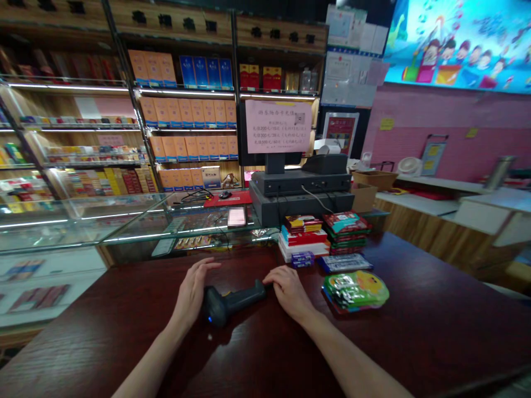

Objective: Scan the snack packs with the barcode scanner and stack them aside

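Observation:
A black handheld barcode scanner (232, 303) lies on the dark wooden counter (415, 331), its head with a blue light toward me. My left hand (194, 290) rests against the scanner's head, fingers stretched out and slightly curved. My right hand (288, 290) lies palm down at the scanner's handle end, fingers extended and touching it. Neither hand grips anything.
Right of my hands lie green snack packets (355, 290), a blue wrapped bar (344, 262) and stacks of card packs (305, 235). A cash register (301, 193) with a pink notice stands behind. A glass display case (124, 221) runs along the left, shelves of boxes behind it.

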Demonstrator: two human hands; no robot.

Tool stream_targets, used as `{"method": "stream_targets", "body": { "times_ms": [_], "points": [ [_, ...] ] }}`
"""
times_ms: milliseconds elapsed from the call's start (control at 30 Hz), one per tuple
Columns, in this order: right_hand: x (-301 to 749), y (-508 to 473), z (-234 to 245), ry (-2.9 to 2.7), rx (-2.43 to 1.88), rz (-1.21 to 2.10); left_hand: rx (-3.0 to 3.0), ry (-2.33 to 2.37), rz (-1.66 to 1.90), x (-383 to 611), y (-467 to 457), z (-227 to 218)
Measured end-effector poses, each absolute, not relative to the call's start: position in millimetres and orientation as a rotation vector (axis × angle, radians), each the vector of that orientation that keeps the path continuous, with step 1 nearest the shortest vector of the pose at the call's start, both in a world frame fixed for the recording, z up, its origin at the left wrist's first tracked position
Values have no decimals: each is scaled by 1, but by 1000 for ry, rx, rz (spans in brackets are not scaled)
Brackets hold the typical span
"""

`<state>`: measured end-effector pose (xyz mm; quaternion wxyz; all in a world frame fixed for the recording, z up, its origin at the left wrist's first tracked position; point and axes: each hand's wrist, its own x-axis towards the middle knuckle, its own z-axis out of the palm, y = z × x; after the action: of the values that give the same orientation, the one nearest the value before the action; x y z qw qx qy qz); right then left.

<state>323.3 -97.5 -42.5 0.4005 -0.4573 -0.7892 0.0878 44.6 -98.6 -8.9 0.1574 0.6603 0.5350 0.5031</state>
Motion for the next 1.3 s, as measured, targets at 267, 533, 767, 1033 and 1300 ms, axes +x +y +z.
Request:
{"method": "stream_targets", "body": {
  "times_ms": [267,533,767,1033,1300],
  "points": [
    [323,-102,-44,-1995,-1159,230,1966,1496,1441,50,-105,-11],
    [316,-115,-35,-2141,-1022,250,2010,1492,1420,51,-105,-14],
    [312,-116,-37,-2235,-986,198,2059,1480,1394,48,-104,-14],
    [317,-115,-36,-2187,-1008,138,2473,1413,1413,48,-106,-14],
    [342,-109,-38,-2086,-1127,26,2821,1314,1346,73,-115,-1]
  ]
}}
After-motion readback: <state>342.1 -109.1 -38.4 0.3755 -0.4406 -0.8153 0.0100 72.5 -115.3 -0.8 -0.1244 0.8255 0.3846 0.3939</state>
